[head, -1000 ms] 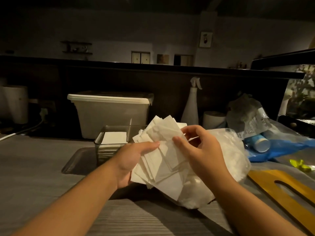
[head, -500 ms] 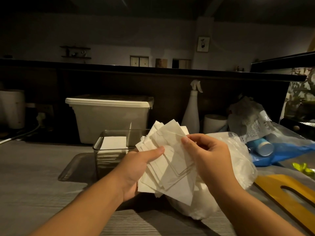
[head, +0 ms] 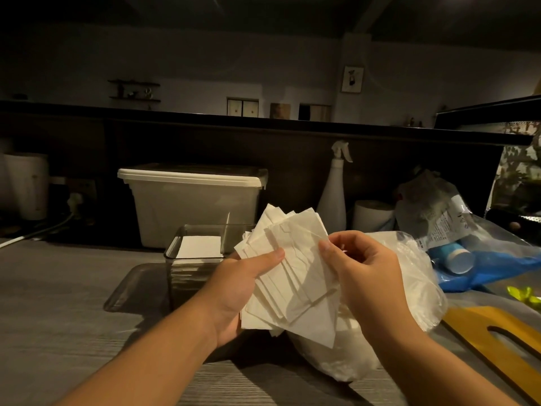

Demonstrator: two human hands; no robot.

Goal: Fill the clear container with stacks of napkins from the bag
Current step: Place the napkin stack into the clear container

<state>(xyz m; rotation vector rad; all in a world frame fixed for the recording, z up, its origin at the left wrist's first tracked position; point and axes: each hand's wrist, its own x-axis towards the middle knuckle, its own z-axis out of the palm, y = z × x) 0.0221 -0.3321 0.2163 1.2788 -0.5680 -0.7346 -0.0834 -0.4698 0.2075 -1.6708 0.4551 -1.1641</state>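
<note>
While the left hand (head: 234, 291) is gripping a fanned, untidy bunch of white paper napkins (head: 292, 276), thumb lying across the front, the right hand (head: 371, 276) is pinching its right edge. The bunch is hovering above the grey wood-grain tabletop (head: 58, 303), between the clear rectangular plastic container (head: 187, 282), which is holding flat napkins, and the crumpled clear plastic bag (head: 421, 282).

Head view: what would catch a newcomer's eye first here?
A messy fan of white napkins at centre, gripped by the left hand while the right hand pinches its right edge. Behind sits the clear container, one napkin stack already inside, and the plastic bag lies right of the hands.
</note>
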